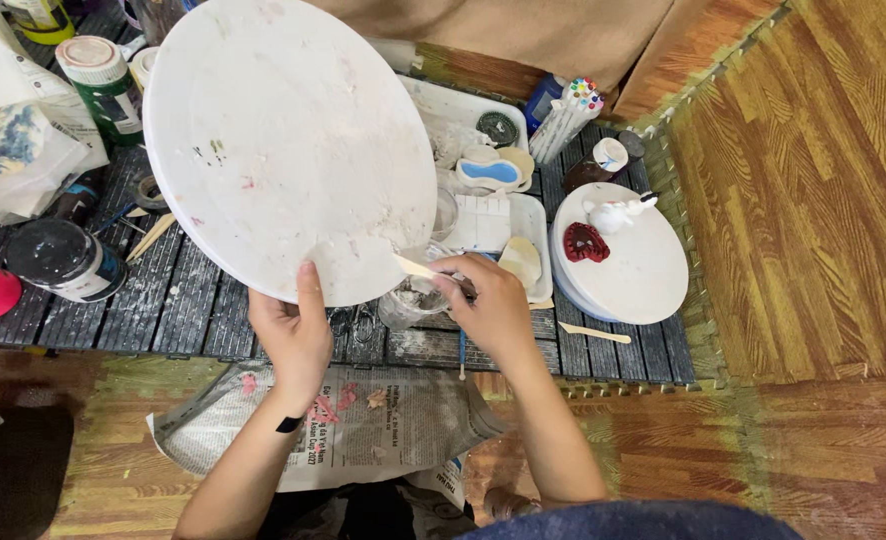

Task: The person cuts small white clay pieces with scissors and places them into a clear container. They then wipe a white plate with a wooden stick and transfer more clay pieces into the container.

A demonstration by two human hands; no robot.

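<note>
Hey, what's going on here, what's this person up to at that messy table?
A person is holding a large white round board tilted up by its lower edge with the left hand. The right hand holds a small wooden stick against the board's bottom edge, just above a clear cup on the dark slatted table. Paint bottles stand to the left, a smaller white round board with little figures lies to the right, and a newspaper lies below the table.

Dark slatted tabletop (193, 300), paint-smeared. Left of left grip (293, 335): black jar (61, 260). Right of right grip (493, 305): white round board (643, 275), wooden stick (595, 333), tray (493, 225). Newspaper (363, 425) on floor (813, 200) below grips.
</note>
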